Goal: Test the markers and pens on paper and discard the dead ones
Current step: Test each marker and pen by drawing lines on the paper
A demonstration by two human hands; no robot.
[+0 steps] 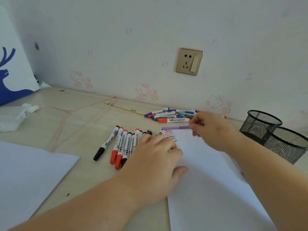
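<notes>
Right hand (215, 130) pinching purple pen (175, 127) above scribbled paper (208, 172); left hand (155, 157), fingers relaxed, flat on paper beside markers (121, 145)

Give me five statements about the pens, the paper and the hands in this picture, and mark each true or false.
1. The right hand pinches a purple pen. True.
2. The test paper bears no marks yet. False: red and black squiggles sit near its far left corner.
3. Two black mesh pen holders stand to the right of the paper. True.
4. The left hand holds a blue marker upright. False: it lies knuckles up over the near row of markers and the paper's left edge, and no marker shows in it.
5. The far pile of markers lies inside a mesh holder. False: it lies on the desk near the wall.
</notes>
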